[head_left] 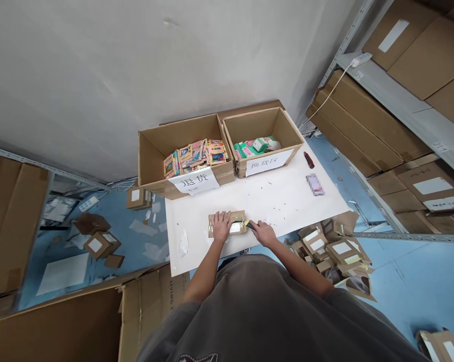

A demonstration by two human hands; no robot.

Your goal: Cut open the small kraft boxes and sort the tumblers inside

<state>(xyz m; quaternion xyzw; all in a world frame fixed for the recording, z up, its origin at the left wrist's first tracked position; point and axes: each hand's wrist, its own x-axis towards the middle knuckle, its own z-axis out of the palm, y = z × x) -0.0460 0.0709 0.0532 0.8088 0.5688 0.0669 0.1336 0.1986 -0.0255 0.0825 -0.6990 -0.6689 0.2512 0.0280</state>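
A small taped cardboard box (239,216) with a white label lies flat on the white tabletop (219,201). My left hand (221,224) rests on its left part, fingers stretched over the top. In my right hand (262,232) is a utility knife (249,224) with a black and yellow body, its front end at the right part of the box. The fingers of that hand are wrapped round the knife.
Behind stand an open carton (151,146) of colourful flat packs and another carton (290,130) with green and pink boxes. A red and black tool (308,160) and a blurred-out item (315,184) lie right. Opened boxes (342,246) cover the floor.
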